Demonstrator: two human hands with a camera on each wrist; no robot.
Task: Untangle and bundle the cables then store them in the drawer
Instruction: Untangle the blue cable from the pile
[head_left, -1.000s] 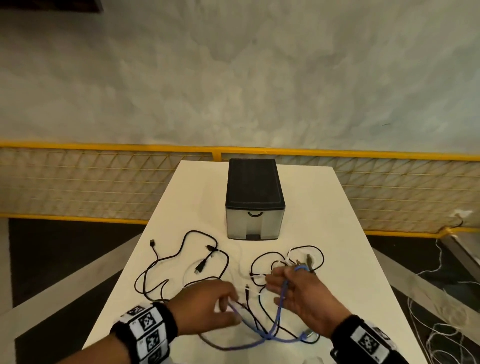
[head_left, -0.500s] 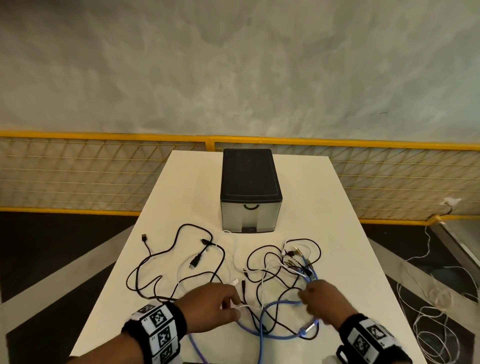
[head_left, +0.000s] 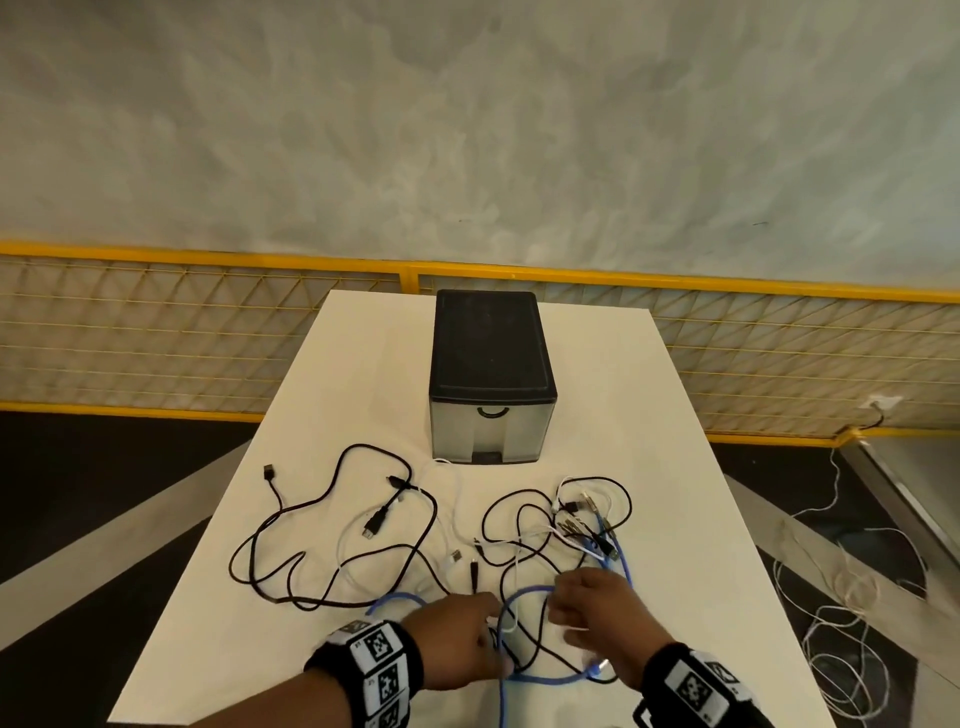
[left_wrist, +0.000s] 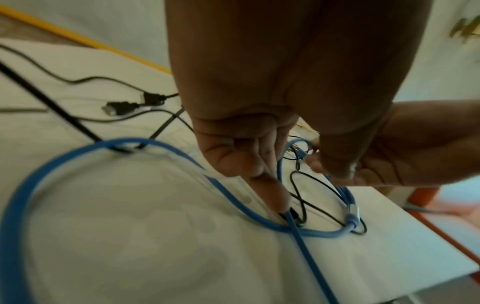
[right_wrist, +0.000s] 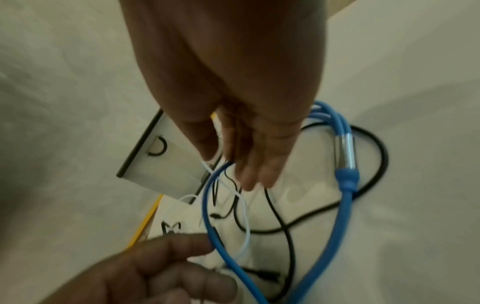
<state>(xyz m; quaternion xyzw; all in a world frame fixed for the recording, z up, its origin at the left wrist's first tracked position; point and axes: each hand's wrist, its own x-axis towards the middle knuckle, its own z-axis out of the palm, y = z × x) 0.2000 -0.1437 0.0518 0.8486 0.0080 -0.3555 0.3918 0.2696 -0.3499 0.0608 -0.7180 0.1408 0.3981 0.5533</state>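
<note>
Several loose cables lie tangled on the white table. A blue cable loops between my hands near the front edge, and its silver plug lies by my right wrist. My left hand pinches the blue cable where it crosses a thin black one, fingers curled. My right hand pinches the top of the blue loop between thumb and fingers. The black-topped drawer unit stands shut behind the cables.
A long black cable sprawls over the left half of the table and a white cable runs in front of the drawer. A knot of plugs sits at the right. Yellow mesh fencing stands behind; white cord lies on the floor to the right.
Both hands have drawn back toward the near edge and closer together. The right hand came down from the plug knot onto the blue loop.
</note>
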